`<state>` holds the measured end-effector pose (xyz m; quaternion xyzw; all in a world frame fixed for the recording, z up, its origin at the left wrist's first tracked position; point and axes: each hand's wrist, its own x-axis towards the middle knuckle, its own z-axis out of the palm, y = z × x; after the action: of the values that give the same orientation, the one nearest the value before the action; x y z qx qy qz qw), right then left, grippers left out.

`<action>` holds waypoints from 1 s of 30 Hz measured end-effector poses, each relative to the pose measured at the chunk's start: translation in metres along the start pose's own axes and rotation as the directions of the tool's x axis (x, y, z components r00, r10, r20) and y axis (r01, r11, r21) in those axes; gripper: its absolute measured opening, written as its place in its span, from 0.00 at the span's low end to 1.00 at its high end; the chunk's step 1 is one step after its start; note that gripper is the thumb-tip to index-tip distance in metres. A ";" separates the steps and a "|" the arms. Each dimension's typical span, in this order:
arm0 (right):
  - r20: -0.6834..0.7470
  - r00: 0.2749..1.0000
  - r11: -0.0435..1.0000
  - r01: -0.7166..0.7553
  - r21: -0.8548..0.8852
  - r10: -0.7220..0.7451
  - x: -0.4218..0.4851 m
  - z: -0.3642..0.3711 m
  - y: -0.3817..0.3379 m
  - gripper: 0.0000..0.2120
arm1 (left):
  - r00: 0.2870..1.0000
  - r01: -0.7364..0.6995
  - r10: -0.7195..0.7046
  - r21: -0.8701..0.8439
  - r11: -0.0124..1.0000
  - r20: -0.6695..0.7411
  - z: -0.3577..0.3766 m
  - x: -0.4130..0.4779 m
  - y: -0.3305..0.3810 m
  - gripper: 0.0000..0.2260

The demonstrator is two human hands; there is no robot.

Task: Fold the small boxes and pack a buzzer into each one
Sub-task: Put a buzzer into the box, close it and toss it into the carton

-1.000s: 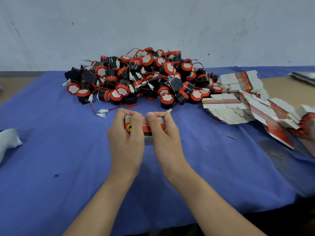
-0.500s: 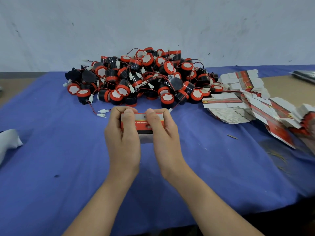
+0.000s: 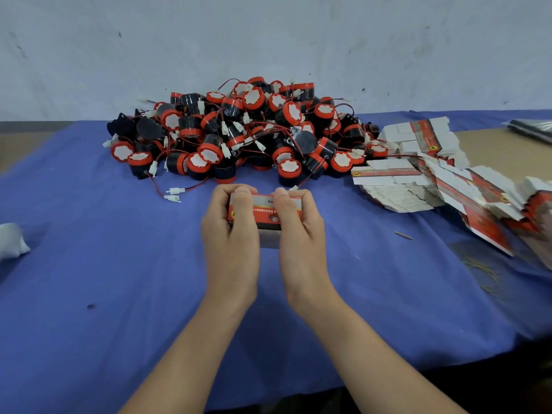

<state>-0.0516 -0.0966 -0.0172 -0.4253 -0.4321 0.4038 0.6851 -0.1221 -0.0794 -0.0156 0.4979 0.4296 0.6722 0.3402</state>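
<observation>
A small red, white and grey box (image 3: 264,211) is held just above the blue cloth (image 3: 104,279), in front of the pile of buzzers (image 3: 239,135). The left hand (image 3: 231,231) grips its left end, thumb curled over the printed face; the right hand (image 3: 300,231) grips the right end likewise. To the right, stacks of flat unfolded boxes (image 3: 418,174) fan across the cloth, touching the pile's edge.

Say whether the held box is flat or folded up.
Folded up: the box shows a printed top and grey side; left hand and right hand grip it.
</observation>
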 end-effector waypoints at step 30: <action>-0.141 0.990 1.000 -0.007 -0.021 0.004 0.006 -0.021 -0.002 0.12 | 0.999 0.038 -0.038 -0.022 0.999 0.023 0.024 -0.022 0.004 0.11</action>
<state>-0.0300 -0.0965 -0.0197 -0.4612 -0.3856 0.3698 0.7085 -0.0937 -0.0945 -0.0166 0.4933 0.4275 0.6647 0.3634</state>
